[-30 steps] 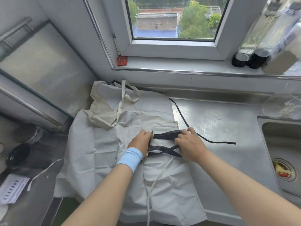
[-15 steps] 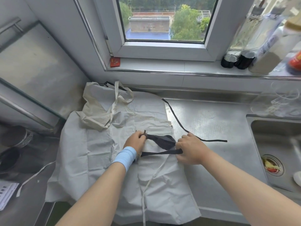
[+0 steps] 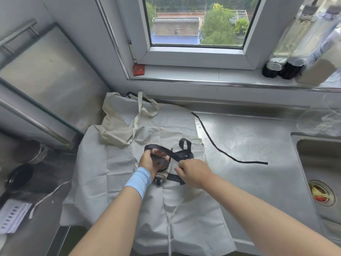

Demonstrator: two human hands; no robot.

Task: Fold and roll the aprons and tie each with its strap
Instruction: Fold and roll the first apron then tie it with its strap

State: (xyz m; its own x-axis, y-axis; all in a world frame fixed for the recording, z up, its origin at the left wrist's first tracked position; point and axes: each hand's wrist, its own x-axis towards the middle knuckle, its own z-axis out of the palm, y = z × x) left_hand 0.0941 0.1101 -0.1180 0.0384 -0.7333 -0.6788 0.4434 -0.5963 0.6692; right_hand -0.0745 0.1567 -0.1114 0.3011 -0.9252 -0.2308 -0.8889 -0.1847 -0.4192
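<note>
The small rolled beige cloth apron (image 3: 163, 176) sits in the left hand (image 3: 150, 163), whose fingers curl round it and the wide black fabric strap (image 3: 174, 155) looping over it. The right hand (image 3: 193, 172) pinches the strap just beside the roll. This looks like the tying step; the next move likely calls for threading the end through the loop and pulling it snug. Beneath lie spread pale grey aprons (image 3: 110, 163) on the steel surface (image 3: 258, 178).
</note>
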